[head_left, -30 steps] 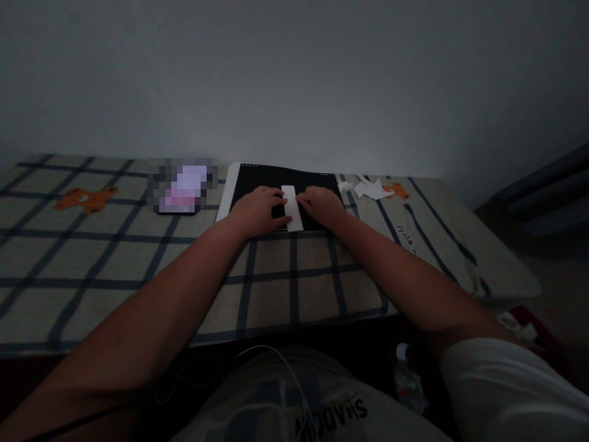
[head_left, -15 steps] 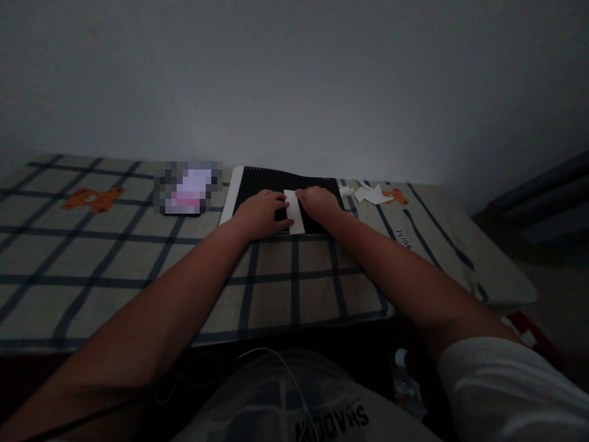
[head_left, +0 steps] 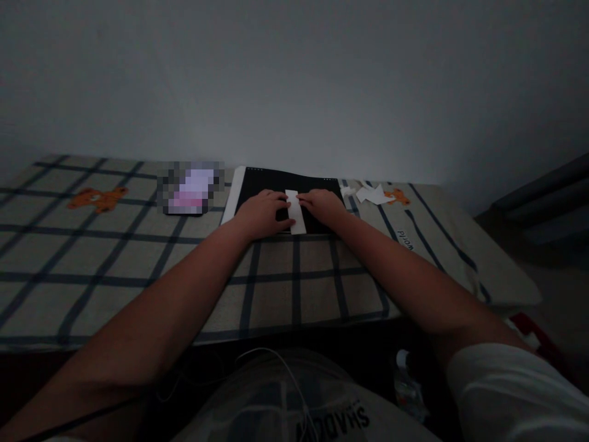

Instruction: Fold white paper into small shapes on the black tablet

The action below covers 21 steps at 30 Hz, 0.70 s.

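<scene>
White paper strip (head_left: 296,212): lies flat on the black page (head_left: 276,178), long side running away from the person, near end by that page's front edge.
Left hand (head_left: 262,213): fingers parted, thumb well apart from forefinger, tips touching the strip's left side.
Right hand (head_left: 323,205): fingers bunched narrow, tips at the strip's right edge; whether they pinch it, I cannot tell.
White margin (head_left: 234,195): runs down the page's left side.
Paper scraps (head_left: 373,195): loose and pale, just right of the page.
Phone (head_left: 191,189): left of the page, screen lit but blurred.
Checked cloth (head_left: 115,258): beneath everything, orange bear prints (head_left: 99,199) on it.
Bottle (head_left: 408,390): clear, white-capped, low in the dark beside the person.
</scene>
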### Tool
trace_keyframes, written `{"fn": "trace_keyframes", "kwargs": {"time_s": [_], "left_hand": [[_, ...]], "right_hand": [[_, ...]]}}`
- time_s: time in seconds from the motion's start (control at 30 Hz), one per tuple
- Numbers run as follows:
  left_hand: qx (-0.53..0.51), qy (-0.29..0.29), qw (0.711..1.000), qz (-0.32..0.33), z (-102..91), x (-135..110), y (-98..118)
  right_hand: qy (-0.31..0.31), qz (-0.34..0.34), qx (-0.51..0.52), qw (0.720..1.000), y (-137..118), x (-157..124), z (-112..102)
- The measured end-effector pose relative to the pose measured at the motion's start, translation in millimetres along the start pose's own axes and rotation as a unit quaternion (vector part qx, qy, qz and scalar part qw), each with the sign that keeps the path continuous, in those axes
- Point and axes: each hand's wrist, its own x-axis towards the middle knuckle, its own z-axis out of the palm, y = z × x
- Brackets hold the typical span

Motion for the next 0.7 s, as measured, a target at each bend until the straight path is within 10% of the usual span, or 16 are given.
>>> {"fn": "trace_keyframes", "kwargs": {"time_s": [0.7], "left_hand": [[-0.012,0.006,1.000,0.005,-1.1,-0.1,0.4]], "right_hand": [[-0.045,-0.214,0.232,0.948,30.6,-15.4,4.2]]}}
